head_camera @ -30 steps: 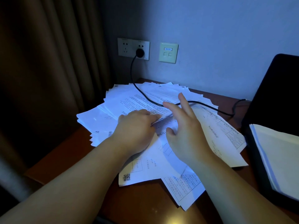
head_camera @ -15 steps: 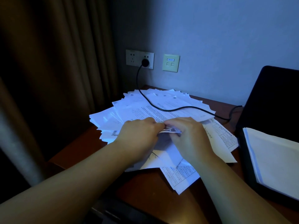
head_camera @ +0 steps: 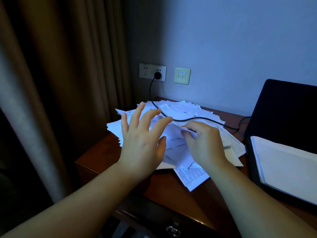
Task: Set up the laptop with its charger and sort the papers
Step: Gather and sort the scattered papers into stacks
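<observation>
Lifted off the papers (head_camera: pixel 185 109), left hand (head_camera: pixel 142 148) now hovers fingers spread wide; right hand (head_camera: pixel 204 143), nearer, pinches a sheet just beyond its fingertips.

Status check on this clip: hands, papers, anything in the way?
Left hand open, fingers spread above the papers. Right hand pinching a sheet in the pile. Charger cable lies across the papers, plugged into the wall socket.
</observation>
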`<action>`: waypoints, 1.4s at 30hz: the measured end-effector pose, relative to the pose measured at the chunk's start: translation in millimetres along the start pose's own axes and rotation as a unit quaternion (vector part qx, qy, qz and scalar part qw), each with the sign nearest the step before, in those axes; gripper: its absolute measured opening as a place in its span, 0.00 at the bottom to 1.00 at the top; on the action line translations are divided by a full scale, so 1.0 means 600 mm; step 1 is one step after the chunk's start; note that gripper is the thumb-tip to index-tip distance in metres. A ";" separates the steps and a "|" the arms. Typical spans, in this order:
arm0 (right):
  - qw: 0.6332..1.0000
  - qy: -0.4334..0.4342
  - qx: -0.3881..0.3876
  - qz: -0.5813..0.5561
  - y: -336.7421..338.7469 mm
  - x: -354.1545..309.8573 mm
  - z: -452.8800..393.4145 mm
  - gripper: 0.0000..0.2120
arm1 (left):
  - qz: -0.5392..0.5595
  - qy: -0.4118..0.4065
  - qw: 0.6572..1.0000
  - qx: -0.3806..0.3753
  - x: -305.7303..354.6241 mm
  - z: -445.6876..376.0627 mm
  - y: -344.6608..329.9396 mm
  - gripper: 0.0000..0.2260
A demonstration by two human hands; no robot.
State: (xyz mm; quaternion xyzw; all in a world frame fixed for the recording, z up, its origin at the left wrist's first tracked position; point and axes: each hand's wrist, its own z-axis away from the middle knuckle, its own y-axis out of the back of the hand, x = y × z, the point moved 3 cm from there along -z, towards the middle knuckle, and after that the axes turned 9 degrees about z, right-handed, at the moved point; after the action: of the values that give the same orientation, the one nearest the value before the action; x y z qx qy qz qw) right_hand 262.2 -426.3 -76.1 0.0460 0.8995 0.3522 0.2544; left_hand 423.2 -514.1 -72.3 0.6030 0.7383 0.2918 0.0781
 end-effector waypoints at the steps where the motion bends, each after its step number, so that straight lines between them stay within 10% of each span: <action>1: 1.000 -0.015 0.007 -0.002 0.006 -0.003 -0.001 0.12 | 0.012 -0.005 1.000 0.016 0.003 0.006 0.002 0.24; 8: 0.980 -0.155 0.046 -0.114 0.053 -0.042 -0.023 0.14 | 0.174 0.028 0.984 -0.006 0.022 0.041 -0.011 0.31; 15: 0.865 -0.310 -0.011 -0.395 0.049 -0.084 -0.008 0.06 | 0.391 0.215 0.892 -0.073 0.067 0.045 -0.052 0.42; 28: 0.866 -0.140 -0.177 -0.446 0.044 -0.152 0.004 0.13 | 0.438 0.309 0.841 0.074 0.058 0.009 -0.002 0.30; 33: 0.852 -0.107 -0.190 -0.477 0.037 -0.159 0.002 0.15 | 0.412 0.390 0.820 0.070 0.034 0.018 -0.006 0.09; 42: 0.937 -0.039 -0.135 -0.319 0.020 -0.113 0.029 0.34 | 0.422 0.304 0.845 0.128 0.013 0.000 0.045 0.33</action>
State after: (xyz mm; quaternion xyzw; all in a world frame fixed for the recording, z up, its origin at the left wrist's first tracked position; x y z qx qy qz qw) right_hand 328.6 -424.7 -50.3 -0.2648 0.8002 0.3684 0.3922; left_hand 444.1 -504.2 -56.4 0.7421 0.4304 0.3679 -0.3587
